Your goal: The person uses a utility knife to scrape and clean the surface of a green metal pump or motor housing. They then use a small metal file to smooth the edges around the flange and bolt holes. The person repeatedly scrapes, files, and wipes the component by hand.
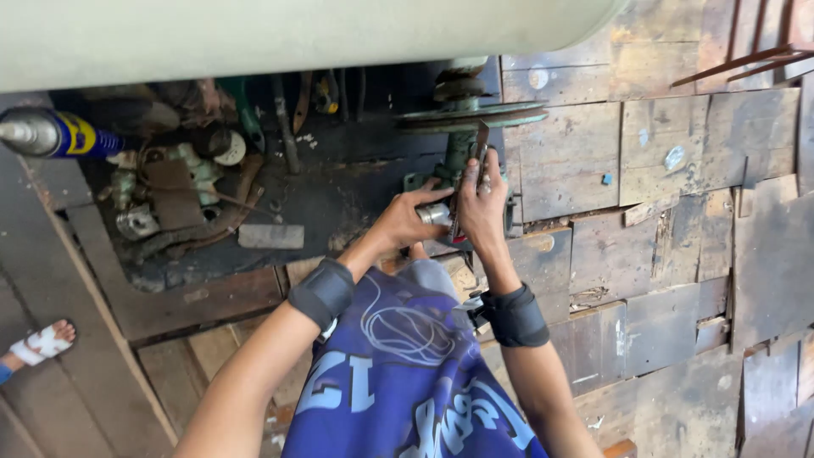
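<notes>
A broad pale cylinder (297, 34) spans the top of the view, over a floor of worn wooden planks (678, 254) patched in greys and browns. To the left lies a dark, oily recess (339, 203) littered with scrap metal parts, a hose and hand tools. A green machine stand (462, 127) with a round flat disc near its top rises at the recess's right edge. A blue and yellow spray can (51, 134) pokes in from the left edge, and another person's foot in a white sandal (38, 343) shows at lower left.

The person wears a blue printed shirt and black wrist cuffs. The left hand (407, 222) curls its fingers closed around a small metal cylinder (435, 215), a short, shiny silver piece held just in front of the stand's base, between the two hands. The right hand (482, 203) is closed on a slim metal caliper (471, 182), which stands nearly upright, its lower end against the cylinder and its upper end reaching toward the disc.
</notes>
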